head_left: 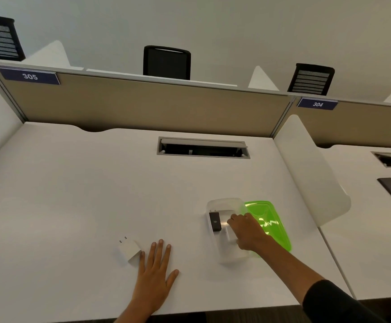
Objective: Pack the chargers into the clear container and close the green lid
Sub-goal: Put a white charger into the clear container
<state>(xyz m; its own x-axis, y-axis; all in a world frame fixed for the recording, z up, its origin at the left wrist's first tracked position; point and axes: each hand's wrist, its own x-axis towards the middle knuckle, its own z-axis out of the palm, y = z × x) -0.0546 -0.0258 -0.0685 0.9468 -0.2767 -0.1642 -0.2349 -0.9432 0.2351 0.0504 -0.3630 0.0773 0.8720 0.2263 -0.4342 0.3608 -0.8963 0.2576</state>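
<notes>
Leftmost on the desk (73,206), 1 white charger (129,251) lies just beside my left hand (155,273), spread flat. Rightward, my right hand (248,231) pinches another white charger (230,236) inside the clear container (222,203), beside the black charger (214,221); I should seat it flat so the green lid (271,220) closes.

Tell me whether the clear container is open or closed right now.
Open. The clear container has no lid on it; the green lid lies flat on the desk beside it, and the right hand reaches inside, next to a black charger.
</notes>
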